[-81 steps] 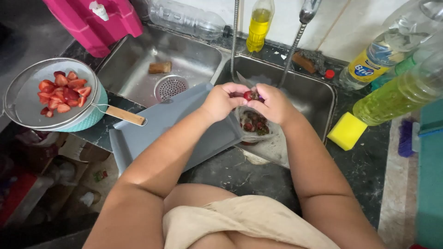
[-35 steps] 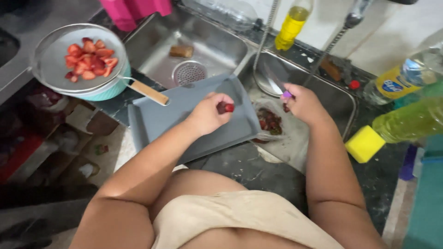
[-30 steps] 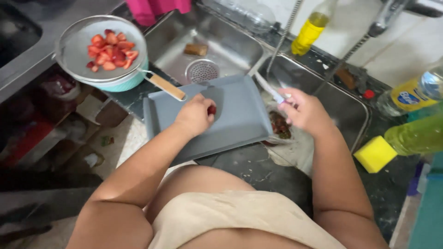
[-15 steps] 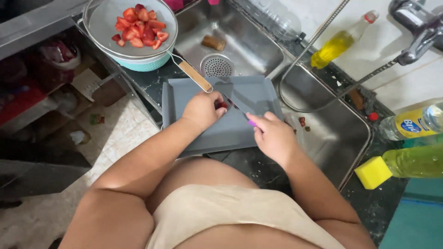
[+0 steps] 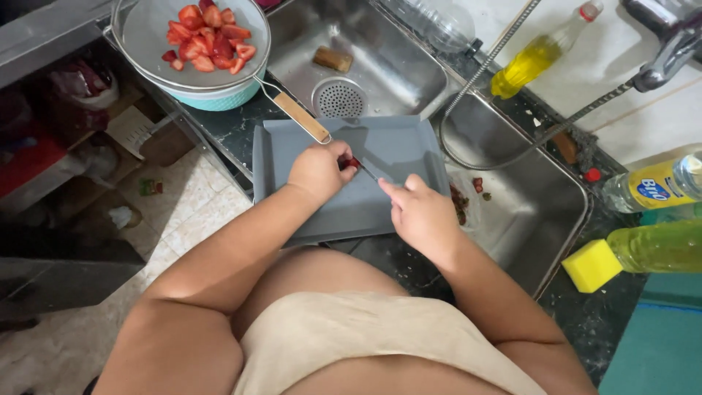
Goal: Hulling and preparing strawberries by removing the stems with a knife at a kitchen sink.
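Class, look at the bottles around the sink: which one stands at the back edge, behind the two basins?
The slim clear bottle of yellow liquid with a red cap, leaning by the wall. The other yellow bottles lie further right, beside the yellow sponge.

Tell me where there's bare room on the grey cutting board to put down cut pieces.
The grey cutting board is bare along its near edge below both hands and at the far right corner by the sink. The middle is crowded: the left hand pins a strawberry there and the right hand works a knife.

The grey plastic cutting tray point(image 5: 409, 139) is bare toward its sink-side rim; the wooden-handled metal strainer point(image 5: 191, 40) crowds its far-left corner.
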